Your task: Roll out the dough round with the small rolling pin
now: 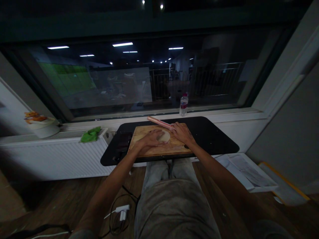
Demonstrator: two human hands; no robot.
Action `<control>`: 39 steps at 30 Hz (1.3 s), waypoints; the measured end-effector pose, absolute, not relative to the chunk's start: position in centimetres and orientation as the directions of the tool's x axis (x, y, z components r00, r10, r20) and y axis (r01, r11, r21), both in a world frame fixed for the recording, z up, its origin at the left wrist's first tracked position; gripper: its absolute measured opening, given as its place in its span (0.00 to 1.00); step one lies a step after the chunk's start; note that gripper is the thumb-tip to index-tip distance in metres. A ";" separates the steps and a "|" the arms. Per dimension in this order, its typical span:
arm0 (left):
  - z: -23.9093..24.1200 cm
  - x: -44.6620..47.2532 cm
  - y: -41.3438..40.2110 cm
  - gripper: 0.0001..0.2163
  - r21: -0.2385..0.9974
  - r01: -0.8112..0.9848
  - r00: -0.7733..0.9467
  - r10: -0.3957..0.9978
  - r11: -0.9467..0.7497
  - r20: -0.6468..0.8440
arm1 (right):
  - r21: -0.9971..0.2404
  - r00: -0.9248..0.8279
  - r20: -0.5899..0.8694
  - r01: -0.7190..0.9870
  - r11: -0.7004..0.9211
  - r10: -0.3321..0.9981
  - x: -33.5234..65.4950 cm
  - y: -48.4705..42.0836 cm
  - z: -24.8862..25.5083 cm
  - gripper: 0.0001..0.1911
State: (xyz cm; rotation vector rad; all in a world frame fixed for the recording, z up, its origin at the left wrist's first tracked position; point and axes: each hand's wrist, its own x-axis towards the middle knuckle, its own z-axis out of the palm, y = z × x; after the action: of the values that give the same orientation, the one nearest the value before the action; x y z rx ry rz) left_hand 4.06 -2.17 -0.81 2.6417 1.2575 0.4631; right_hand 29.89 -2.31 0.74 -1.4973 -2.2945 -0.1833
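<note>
left hand (152, 138) partly hides the pale disc (165, 135).

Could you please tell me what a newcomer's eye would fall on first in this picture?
Probably the wooden cutting board at the centre, where the left hand is at a pale disc and the right hand is at one end of a long rod. Next might come the bright green cloth on the radiator, left, and the bottle on the windowsill.
</note>
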 end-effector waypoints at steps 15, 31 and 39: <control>0.2 -0.5 -3.5 0.11 0.279 0.685 0.487 0.708 -0.673 0.511 | -0.244 -0.498 0.492 0.709 0.662 0.714 30.2 0.9 -2.7 0.19; -0.2 -1.4 -5.2 0.19 0.583 0.568 0.568 0.789 -0.581 0.233 | -0.251 -0.513 0.516 0.675 0.694 0.686 30.3 1.6 -3.2 0.15; -0.8 -1.8 -4.6 0.21 0.599 0.561 0.565 0.793 -0.571 0.227 | -0.255 -0.515 0.499 0.681 0.686 0.697 30.4 1.6 -3.0 0.14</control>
State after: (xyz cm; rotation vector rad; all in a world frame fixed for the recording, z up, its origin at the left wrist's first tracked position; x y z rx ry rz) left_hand -1.81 -4.64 -0.83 2.3349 1.0893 0.6690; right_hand 30.36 1.56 -3.03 -1.0548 -2.3182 0.0354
